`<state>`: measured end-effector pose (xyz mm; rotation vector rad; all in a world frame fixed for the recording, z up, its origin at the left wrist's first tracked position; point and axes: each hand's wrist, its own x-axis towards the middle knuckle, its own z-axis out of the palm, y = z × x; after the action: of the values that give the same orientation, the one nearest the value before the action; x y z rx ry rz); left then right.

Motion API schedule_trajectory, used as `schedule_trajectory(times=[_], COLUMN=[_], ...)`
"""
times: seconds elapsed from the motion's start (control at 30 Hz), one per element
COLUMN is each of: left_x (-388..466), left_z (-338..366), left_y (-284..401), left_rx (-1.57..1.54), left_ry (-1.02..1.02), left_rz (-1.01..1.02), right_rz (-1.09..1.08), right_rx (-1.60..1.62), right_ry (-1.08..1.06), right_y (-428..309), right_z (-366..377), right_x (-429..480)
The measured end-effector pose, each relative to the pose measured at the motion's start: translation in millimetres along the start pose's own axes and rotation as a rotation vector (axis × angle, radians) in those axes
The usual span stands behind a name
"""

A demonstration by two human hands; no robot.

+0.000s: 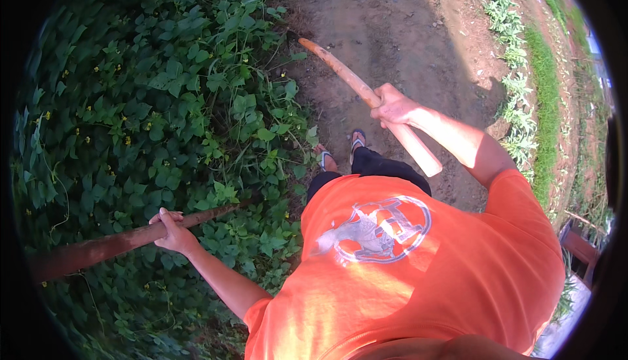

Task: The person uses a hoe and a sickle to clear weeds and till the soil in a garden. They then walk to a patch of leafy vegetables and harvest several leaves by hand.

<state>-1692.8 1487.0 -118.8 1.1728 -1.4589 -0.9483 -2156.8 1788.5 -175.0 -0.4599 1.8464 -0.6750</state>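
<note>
My left hand [171, 232] is wrapped around a long wooden pole [113, 249] that slants among the leafy plants; its lower end disappears in the foliage. In my right hand [392, 107] is a curved wooden tool handle [346, 73], held around its middle. The handle's far tip reaches the edge of the greenery, where a dark part shows that I cannot make out clearly. Its thicker, paler end points back towards my orange shirt. Both feet [358, 139], in flip-flops, stand beside the plants.
Dense leafy vines [162, 90] with small yellow flowers cover the left side. A bare dirt path [392, 16] runs along their edge. Beyond it on the right are a row of pale green plants [515, 85] and a grassy strip [542, 114].
</note>
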Motion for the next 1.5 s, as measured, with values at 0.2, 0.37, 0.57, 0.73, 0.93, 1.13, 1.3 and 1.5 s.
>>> schedule_trajectory(times=[0.2,0.37,0.57,0.73,0.93,1.13,1.3,1.5], left_x=[-2,-4,-2,2,3,1,-8,-21], left_z=[6,-11,-32,-31,-28,-34,-31,-17], left_y=[0,-9,-9,-5,-7,-10,0,84], left_rx=[0.022,-0.008,-0.017,-0.020,-0.062,-0.120,-0.064,0.035], left_ry=[0.029,0.045,0.103,0.092,0.107,0.085,0.063,0.177], left_rz=[-0.005,0.059,0.091,0.050,0.039,0.042,0.007,-0.050], right_rz=[-0.209,-0.550,-0.724,-0.685,-0.447,-0.476,-0.349,-0.285], right_rx=[-0.489,-0.619,-1.145,-1.208,-0.976,-0.059,0.312,0.240], right_ry=[0.157,-0.309,-0.204,-0.283,-0.112,-0.193,-0.159,0.028], right_y=[-105,-143,-143,-168,-156,-107,-63,7], right_z=[76,212,241,199,144,26,-46,-101], right_x=[114,117,122,151,139,93,20,-10])
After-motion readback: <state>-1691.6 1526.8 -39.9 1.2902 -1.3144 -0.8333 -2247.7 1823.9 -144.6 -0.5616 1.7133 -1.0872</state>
